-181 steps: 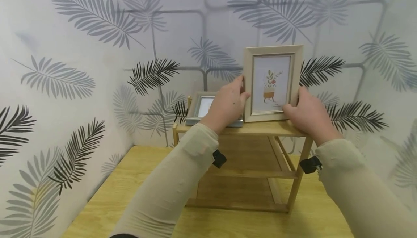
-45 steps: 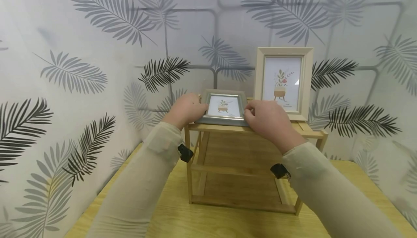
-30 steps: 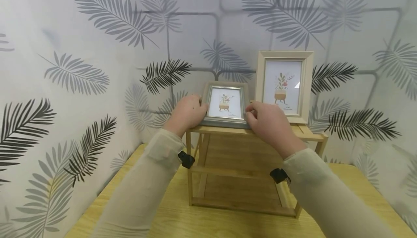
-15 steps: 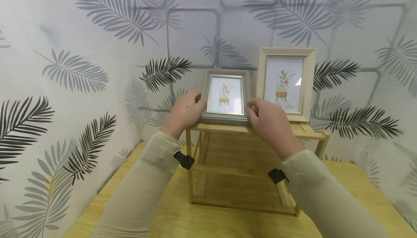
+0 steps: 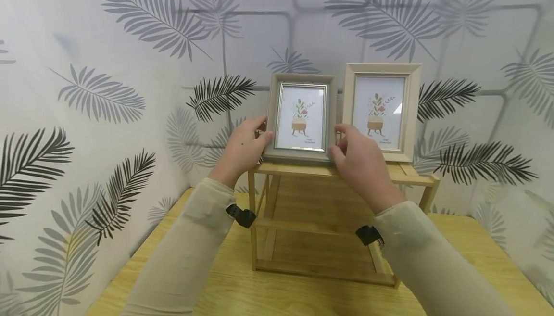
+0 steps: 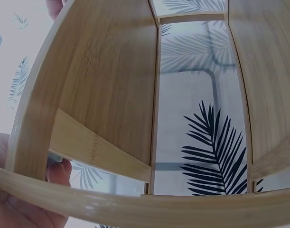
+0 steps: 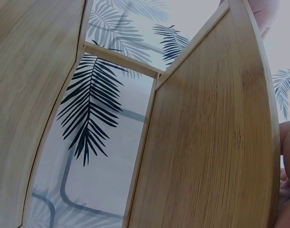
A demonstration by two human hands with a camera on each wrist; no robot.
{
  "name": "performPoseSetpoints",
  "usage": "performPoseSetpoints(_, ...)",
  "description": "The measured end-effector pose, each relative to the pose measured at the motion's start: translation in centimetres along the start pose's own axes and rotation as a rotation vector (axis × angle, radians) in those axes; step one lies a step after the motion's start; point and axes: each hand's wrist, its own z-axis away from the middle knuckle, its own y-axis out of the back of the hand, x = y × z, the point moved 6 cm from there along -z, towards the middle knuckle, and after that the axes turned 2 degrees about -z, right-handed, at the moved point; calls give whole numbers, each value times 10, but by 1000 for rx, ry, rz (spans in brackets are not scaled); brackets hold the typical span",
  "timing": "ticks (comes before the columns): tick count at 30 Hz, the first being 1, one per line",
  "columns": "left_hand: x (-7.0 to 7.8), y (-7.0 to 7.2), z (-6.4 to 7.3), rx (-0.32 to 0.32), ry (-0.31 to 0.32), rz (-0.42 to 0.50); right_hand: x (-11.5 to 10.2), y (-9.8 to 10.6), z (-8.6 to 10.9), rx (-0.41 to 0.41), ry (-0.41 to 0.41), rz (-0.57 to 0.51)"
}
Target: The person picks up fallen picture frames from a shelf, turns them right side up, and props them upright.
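A grey-silver picture frame (image 5: 301,153) with a potted-plant print stands almost upright on the top board of a wooden shelf rack (image 5: 320,200). My left hand (image 5: 244,147) holds its lower left side, thumb in front. My right hand (image 5: 361,164) pinches its lower right side. To the right, a cream picture frame (image 5: 414,114) with a similar print stands upright, untouched, its lower left part hidden by my right hand. Both wrist views look from below at the shelf boards; parts of the left hand (image 6: 26,204) and right hand (image 7: 289,161) show at the edges.
The rack stands on a yellow wood-grain table (image 5: 277,297). Close behind it is a wall (image 5: 173,56) patterned with feather-like leaves. A lower board (image 5: 320,253) of the rack lies beneath the top one.
The grey-silver frame lay flat beside the cream one; both hands have tilted it up to almost upright. Earlier, both hands held the cream frame; it now stands by itself.
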Motion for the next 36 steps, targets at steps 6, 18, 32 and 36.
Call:
performPoseSetpoints(6,-1,1,3,43,-16,39,0,1,2,-13,-17,-42)
performPoseSetpoints(18,-3,4,1,87,-20,106,3,2,-1,-53,-31,-45)
performPoseSetpoints(32,-2,8,2,109,-49,97,3,-3,-6,-103,-19,-58)
performPoseSetpoints(36,-3,8,2,118,-60,107,2,-2,-6,-105,1,-58)
